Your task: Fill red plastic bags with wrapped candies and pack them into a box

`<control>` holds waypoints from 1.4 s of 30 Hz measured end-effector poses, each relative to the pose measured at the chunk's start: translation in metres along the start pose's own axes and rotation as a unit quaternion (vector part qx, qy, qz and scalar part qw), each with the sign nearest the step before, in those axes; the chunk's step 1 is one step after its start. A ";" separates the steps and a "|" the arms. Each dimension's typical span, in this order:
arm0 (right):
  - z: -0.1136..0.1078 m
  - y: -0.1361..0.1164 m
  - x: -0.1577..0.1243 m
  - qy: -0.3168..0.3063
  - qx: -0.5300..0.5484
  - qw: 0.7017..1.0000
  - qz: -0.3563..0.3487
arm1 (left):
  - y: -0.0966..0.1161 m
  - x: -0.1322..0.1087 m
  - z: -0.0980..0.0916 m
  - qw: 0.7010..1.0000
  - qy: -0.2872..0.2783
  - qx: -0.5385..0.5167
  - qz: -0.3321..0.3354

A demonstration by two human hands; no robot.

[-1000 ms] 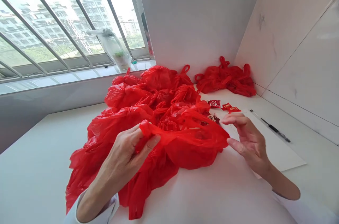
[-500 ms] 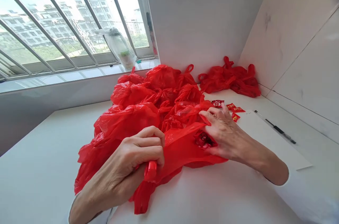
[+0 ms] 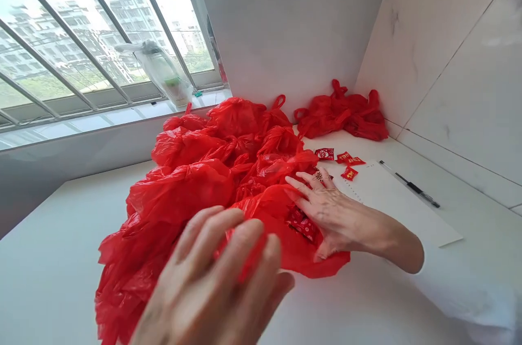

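Observation:
A thin red plastic bag (image 3: 281, 247) lies open in front of me, with small red printed packets (image 3: 300, 223) showing in its mouth. My right hand (image 3: 328, 214) rests at that mouth with its fingers spread, the thumb on the lower edge of the plastic. Nearer to the camera, my left hand (image 3: 216, 279) hovers over the near side of the bag. Its fingers are bent and apart, slightly blurred, and no object shows in them. Beyond the right fingertips lie loose red packets (image 3: 324, 154), (image 3: 349, 173) on the white table (image 3: 49, 247).
Several filled red bags (image 3: 196, 187) are heaped to the left and behind. Another red bundle (image 3: 342, 116) sits in the corner by the wall. A pen (image 3: 410, 184) and white paper (image 3: 399, 203) lie at right. A plastic-wrapped cup (image 3: 171, 81) stands on the windowsill.
My left hand has let go of the bag's handle and come up, its fingers opening. The bag's mouth is wider and shows more packets. The camera view has shifted slightly right.

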State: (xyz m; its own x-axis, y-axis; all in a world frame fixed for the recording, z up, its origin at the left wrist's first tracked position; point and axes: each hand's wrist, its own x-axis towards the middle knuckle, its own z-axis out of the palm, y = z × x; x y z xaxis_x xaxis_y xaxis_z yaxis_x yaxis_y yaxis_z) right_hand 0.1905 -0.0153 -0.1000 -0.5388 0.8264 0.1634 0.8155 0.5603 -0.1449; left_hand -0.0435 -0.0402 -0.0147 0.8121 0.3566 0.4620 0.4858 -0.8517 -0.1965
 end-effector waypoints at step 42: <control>0.003 0.017 0.001 -0.119 -0.140 0.971 0.155 | -0.002 -0.043 0.119 0.943 -0.289 0.073 -0.145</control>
State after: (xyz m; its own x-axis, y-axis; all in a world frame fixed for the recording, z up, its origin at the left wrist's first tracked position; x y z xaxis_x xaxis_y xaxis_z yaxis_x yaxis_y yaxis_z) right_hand 0.2036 -0.0050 -0.1054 -0.2639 0.9612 -0.0802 0.9541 0.2724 0.1246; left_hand -0.0406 -0.0078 -0.1371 0.6579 0.7527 -0.0255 0.7202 -0.6387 -0.2708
